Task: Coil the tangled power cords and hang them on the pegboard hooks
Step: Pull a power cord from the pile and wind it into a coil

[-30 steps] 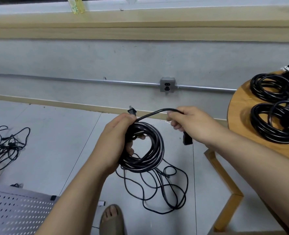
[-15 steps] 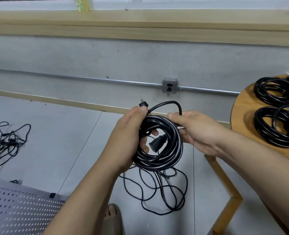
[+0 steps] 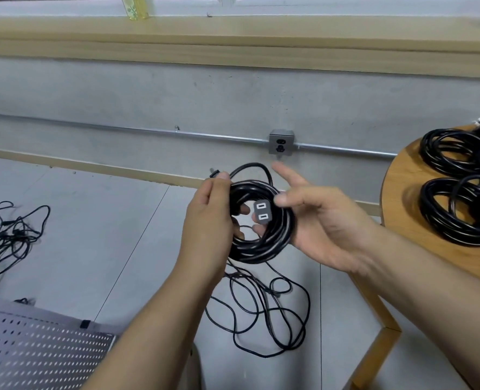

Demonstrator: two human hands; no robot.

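Observation:
My left hand (image 3: 208, 220) grips the left side of a black coiled power cord (image 3: 261, 249), held upright in front of me. The cord's plug (image 3: 215, 173) sticks out above my left fingers. My right hand (image 3: 326, 226) is behind the coil's right side, and its thumb and a lower finger pinch the grey socket end (image 3: 261, 215) in the coil's opening. Its index finger points up. A grey pegboard (image 3: 36, 353) lies at the lower left; I see no hooks on it.
A loose black cord (image 3: 261, 311) is tangled on the floor under the coil, and another tangle (image 3: 5, 237) lies far left. A round wooden table (image 3: 402, 206) at right carries coiled cords (image 3: 464, 215); its leg (image 3: 374, 333) stands nearby. A wall outlet (image 3: 281, 143) is ahead.
My right hand brought the free socket end from outside the coil into its opening, and its index finger has lifted off. The coil has risen slightly; my left hand keeps its grip.

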